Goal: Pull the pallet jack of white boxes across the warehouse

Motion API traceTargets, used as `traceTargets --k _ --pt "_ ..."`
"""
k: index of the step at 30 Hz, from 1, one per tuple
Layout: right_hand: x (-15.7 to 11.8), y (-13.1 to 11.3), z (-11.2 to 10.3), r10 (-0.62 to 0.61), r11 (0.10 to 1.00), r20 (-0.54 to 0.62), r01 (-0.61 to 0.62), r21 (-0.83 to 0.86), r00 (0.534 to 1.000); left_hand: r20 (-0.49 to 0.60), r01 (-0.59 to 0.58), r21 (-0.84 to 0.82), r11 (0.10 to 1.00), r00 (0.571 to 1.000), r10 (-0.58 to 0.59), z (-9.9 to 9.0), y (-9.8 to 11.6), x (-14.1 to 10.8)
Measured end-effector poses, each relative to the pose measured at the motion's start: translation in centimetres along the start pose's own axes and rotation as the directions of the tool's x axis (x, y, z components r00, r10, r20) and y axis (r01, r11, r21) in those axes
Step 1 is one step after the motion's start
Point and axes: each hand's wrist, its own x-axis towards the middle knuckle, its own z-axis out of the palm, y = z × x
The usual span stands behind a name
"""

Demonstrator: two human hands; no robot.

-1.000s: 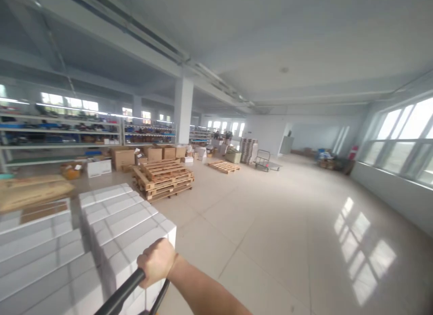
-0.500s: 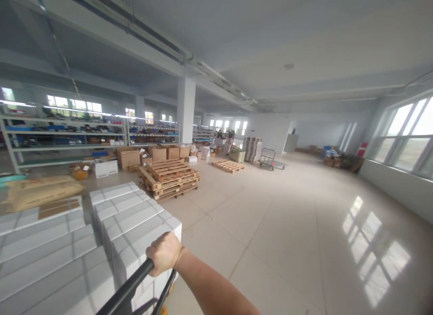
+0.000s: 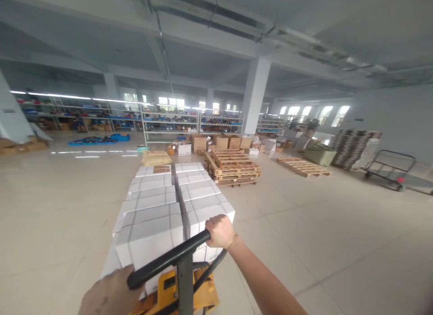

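My right hand (image 3: 221, 231) is closed around the right end of the black handle bar (image 3: 172, 256) of a yellow pallet jack (image 3: 203, 294). My left hand (image 3: 110, 292), blurred, is at the bar's left end; its fingers are mostly hidden, and I cannot tell whether it grips. Beyond the handle, white boxes (image 3: 150, 220) with dark straps stand in two rows, a narrow gap between them. A brown patch (image 3: 162, 169) lies on a far box of the left row.
A stack of wooden pallets (image 3: 233, 166) stands just past the boxes on the right, with a single pallet (image 3: 304, 166) farther right. A flatbed trolley (image 3: 389, 170) is at the right edge. Tan sacks (image 3: 156, 158), cardboard cartons (image 3: 221, 142), shelving (image 3: 171, 125) and a pillar (image 3: 256, 96) are ahead.
My view has swung left, so the boxes, pallets and handle sit farther right in it. My left hand and the yellow body of the pallet jack have come into view. My right hand keeps its grip.
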Motion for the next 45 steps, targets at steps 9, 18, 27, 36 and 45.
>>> traceTargets --k 9,18,27,36,45 --pt "4.0 1.0 1.8 0.007 1.000 0.009 -0.007 0.008 1.000 0.057 0.082 0.053 0.995 0.995 -0.085 -2.3 0.7 3.8" --pt "8.5 1.6 4.8 0.002 0.998 -0.070 0.003 0.069 0.998 -0.048 0.067 0.005 0.998 0.997 -0.066 -1.2 -1.9 9.1" --pt "12.4 1.4 7.0 0.088 0.993 -0.007 -0.087 0.074 0.996 -0.041 0.005 -0.042 0.999 0.999 -0.007 -0.9 -4.4 14.0" --pt "16.0 2.1 9.1 0.079 0.995 -0.144 -0.070 0.068 0.986 -0.061 -0.033 -0.024 0.999 0.998 0.032 -1.1 -6.1 18.3" --pt "20.3 3.2 11.1 0.070 0.997 -0.161 -0.066 0.032 0.984 -0.056 -0.080 0.053 0.995 0.995 0.083 -1.4 -7.8 22.8"
